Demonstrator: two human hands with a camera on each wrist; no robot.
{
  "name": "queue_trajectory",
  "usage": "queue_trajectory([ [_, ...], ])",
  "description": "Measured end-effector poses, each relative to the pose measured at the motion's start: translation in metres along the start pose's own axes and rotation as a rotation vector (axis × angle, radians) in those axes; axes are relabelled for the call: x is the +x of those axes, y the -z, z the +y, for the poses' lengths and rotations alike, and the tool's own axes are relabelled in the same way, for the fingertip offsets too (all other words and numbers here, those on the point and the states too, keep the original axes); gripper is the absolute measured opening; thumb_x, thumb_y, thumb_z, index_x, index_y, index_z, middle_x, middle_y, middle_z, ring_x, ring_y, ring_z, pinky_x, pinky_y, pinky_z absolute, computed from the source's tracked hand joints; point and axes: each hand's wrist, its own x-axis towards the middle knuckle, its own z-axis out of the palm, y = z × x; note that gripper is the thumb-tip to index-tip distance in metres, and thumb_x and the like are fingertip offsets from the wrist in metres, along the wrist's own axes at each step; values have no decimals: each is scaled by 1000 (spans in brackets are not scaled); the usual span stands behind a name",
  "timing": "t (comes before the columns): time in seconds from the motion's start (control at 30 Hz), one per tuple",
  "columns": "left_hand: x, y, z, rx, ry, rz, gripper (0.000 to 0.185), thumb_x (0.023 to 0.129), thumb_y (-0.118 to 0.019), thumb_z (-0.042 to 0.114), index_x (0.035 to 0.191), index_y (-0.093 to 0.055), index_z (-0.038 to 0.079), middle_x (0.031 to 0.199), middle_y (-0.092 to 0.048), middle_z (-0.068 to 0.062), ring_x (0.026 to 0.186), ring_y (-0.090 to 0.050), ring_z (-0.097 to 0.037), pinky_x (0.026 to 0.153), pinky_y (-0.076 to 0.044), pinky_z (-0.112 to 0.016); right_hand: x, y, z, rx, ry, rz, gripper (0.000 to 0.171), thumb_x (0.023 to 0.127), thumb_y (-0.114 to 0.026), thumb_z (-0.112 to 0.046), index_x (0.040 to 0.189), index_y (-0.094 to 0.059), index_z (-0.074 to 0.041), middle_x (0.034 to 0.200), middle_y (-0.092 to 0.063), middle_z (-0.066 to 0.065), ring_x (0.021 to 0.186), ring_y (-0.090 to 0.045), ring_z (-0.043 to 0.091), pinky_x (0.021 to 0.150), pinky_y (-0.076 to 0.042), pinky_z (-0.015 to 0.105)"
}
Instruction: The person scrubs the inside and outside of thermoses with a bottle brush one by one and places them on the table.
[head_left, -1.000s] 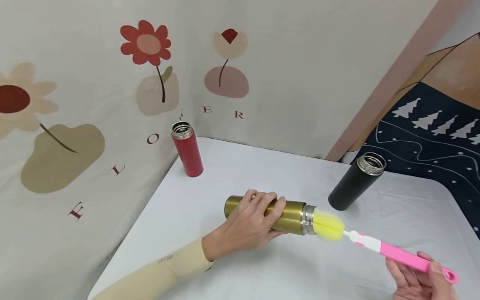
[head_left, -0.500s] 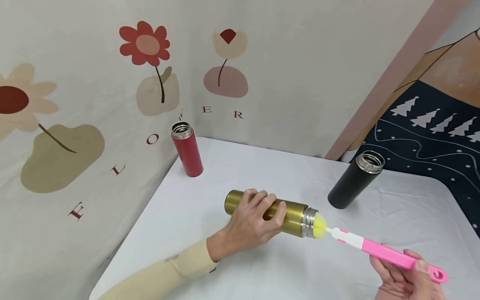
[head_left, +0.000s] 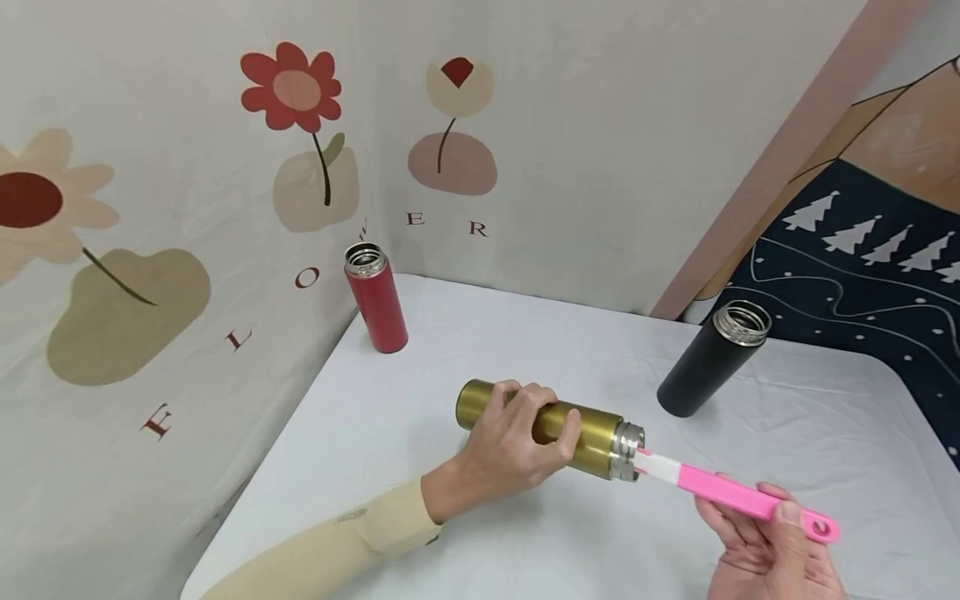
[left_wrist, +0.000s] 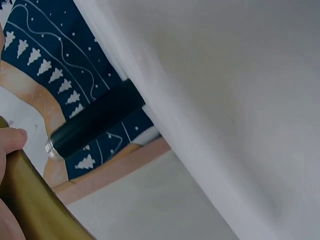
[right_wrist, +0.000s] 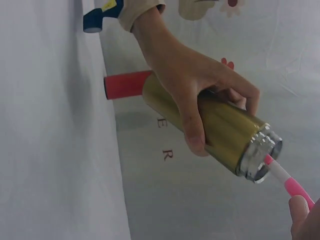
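Observation:
My left hand grips a gold vacuum flask round its body, holding it nearly level with the steel mouth turned to the right. The right wrist view shows the thumb and fingers wrapped over the flask. My right hand holds a bottle brush by its pink handle, thumb on top. The brush's yellow head is hidden inside the flask, and its white neck enters the mouth.
An open red flask stands at the back left of the white table. An open black flask stands at the right, behind the brush. Printed cloth hangs behind the table.
My right hand has moved left, pushing the brush in, so the yellow head has gone from sight inside the gold flask. The flask has shifted slightly right.

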Motion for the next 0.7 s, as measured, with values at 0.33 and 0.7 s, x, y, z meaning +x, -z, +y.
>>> queue_trajectory([
  [0.33,4,-3,9,45,-46,24,31,93,-73,23,122,-65,21,107,-59,-14,92,-64,-24,79,-53,-41,-19,-5,20,-139,-37,-171,21,108,-60,7,113,-62,27,99,-74,36,89,-78,43,70,-60,50],
  [0.7,16,7,-3,-238,123,-412,96,76,-86,75,140,-61,9,119,-70,-7,97,-70,-21,81,-59,-34,1,11,6,-115,-64,-486,25,112,-43,12,121,-50,34,107,-71,40,99,-78,46,79,-60,51],
])
